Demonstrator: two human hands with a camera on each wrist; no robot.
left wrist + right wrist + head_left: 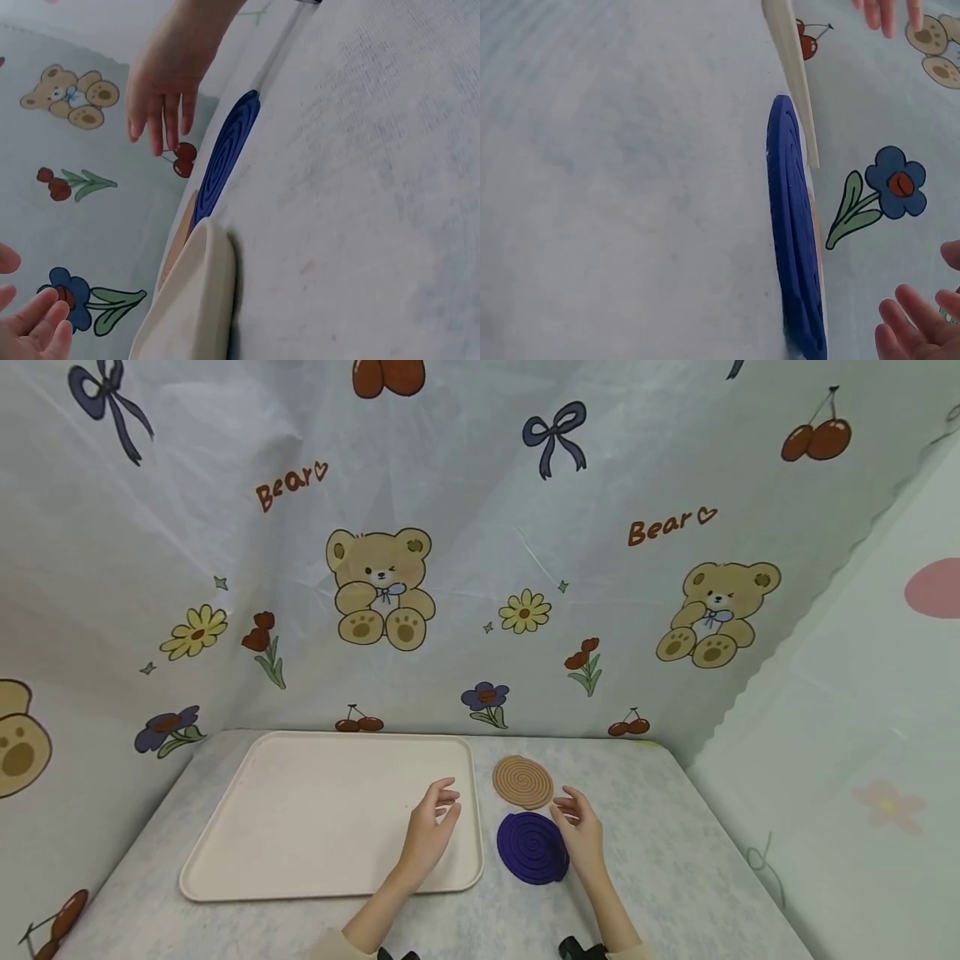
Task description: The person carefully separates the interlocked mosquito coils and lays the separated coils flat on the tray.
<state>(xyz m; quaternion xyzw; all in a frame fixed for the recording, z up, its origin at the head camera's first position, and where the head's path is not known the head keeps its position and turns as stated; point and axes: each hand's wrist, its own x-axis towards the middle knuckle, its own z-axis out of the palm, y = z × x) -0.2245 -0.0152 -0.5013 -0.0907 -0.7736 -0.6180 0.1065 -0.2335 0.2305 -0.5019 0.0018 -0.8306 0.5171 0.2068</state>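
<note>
My left hand [432, 827] hovers over the right part of a cream tray [315, 814], fingers loosely bent and holding nothing. My right hand [582, 833] is in the air just right of two flat spiral coils, also with nothing in it. The nearer coil [533, 848] is dark blue-purple, and a small end sticks out at its lower right edge. Behind it lies a tan coil [522, 782]. In the right wrist view the blue-purple coil [793, 225] appears edge-on, thin and flat on the table. What the coils are made of, I cannot tell.
The tray's raised rim [480, 852] runs just left of the coils. A pale grey cloth covers the table [675, 877]. Behind it hangs a curtain [465, 527] printed with bears and flowers, and a white sheet [840, 718] stands to the right with a cord [765, 862].
</note>
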